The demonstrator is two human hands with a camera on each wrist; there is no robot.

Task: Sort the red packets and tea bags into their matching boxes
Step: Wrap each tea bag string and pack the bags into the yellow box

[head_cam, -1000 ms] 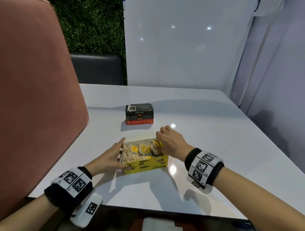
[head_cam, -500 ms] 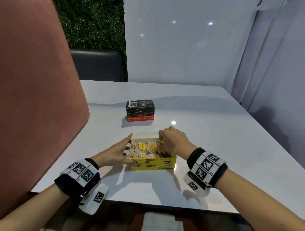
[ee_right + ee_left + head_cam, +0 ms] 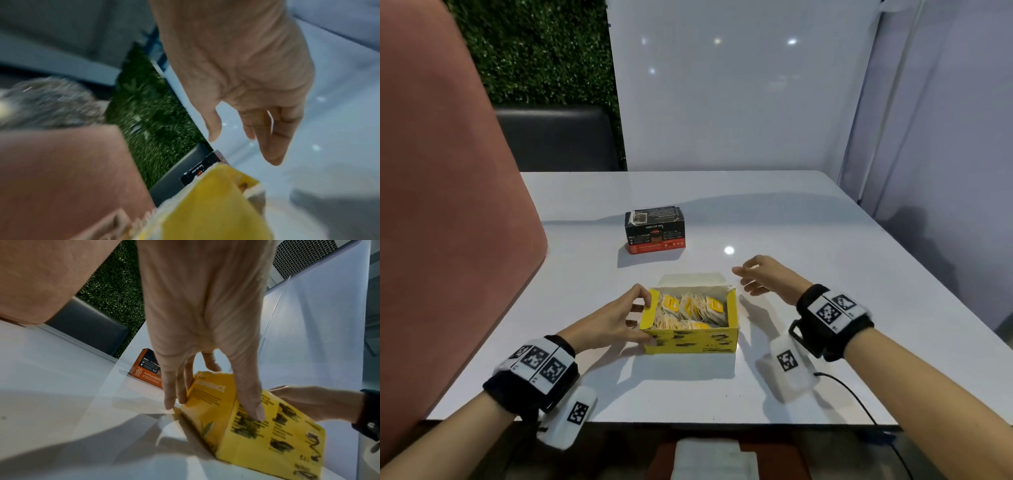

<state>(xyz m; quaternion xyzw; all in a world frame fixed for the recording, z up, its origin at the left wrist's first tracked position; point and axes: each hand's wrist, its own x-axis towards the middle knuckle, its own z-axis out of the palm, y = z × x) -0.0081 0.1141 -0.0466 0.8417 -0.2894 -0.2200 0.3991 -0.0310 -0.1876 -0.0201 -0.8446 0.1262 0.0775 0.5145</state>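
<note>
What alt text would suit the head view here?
An open yellow cardboard box of tea bags sits on a white table, gripped by the left hand; the empty right hand hovers beside it. A closed black-and-red box stands behind.

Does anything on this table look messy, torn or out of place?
Mostly tidy. The yellow box looks rough: its top edges are ragged where it was opened, and black scribbles cover the print on its front. The tea bags inside lie jumbled, not in rows. The black box stands closed, apart.
</note>
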